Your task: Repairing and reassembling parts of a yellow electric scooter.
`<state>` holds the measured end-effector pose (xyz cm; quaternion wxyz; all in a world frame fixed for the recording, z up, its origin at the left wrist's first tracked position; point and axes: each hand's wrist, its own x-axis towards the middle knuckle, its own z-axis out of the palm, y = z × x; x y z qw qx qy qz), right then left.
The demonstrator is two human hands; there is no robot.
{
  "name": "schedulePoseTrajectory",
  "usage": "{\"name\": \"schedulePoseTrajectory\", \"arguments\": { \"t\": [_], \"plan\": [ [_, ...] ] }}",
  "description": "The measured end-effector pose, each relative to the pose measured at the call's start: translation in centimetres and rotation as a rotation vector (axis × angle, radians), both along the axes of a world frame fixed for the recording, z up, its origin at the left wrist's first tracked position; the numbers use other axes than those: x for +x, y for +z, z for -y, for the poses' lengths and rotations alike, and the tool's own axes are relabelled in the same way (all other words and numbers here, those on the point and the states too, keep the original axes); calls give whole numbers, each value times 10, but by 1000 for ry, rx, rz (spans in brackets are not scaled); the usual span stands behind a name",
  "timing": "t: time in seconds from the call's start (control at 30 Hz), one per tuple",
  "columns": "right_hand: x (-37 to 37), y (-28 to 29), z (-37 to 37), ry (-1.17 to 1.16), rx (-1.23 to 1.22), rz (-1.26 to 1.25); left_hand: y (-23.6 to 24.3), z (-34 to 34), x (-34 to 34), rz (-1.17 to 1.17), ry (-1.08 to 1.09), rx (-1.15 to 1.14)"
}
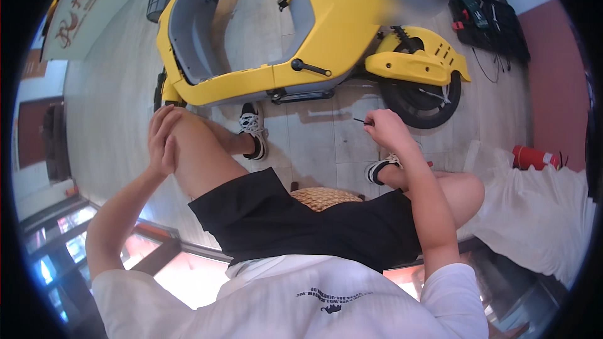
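Note:
A yellow electric scooter (314, 25) with grey inner panels stands before me, its front at the left and its rear wheel (433, 103) at the right. My right hand (384, 129) is closed, left of that wheel and below the scooter's body. From its fingers sticks a thin dark rod with a pointed end (359, 120), whose kind I cannot make out. My left hand (163, 138) lies spread over my left knee and holds nothing. A black crank arm (310, 68) juts from the scooter's side.
I sit on a woven stool (326, 198). At the right lie a red fire extinguisher (534, 157) and white plastic sheeting (534, 213). A black tool bag (496, 28) with tools is on the floor behind the rear wheel. A white printed board (94, 0) is at the far left.

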<state>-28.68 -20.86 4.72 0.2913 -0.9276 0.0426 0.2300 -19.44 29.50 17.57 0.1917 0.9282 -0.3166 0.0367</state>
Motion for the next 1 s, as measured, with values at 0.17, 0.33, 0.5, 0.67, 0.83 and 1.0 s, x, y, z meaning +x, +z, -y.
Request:
{"name": "schedulePoseTrajectory", "arguments": {
  "t": [0.17, 0.33, 0.5, 0.67, 0.83, 1.0],
  "plan": [
    [12, 4, -12, 73, 8, 6, -1, -27, -21, -5, 83, 1],
    [27, 13, -34, 147, 14, 27, -1, -52, -51, -13, 182, -25],
    [48, 13, -61, 253, 49, 27, -10, -83, -90, 0, 248, -47],
    [73, -5, -91, 369, 70, 41, -32, -111, -120, 36, 380, -134],
    [95, -37, -104, 149, 135, 276, -45, -126, -125, 52, 423, -240],
    [102, -82, -98, -106, 196, 353, -57, -138, -126, 100, 384, -305]
  ]
}}
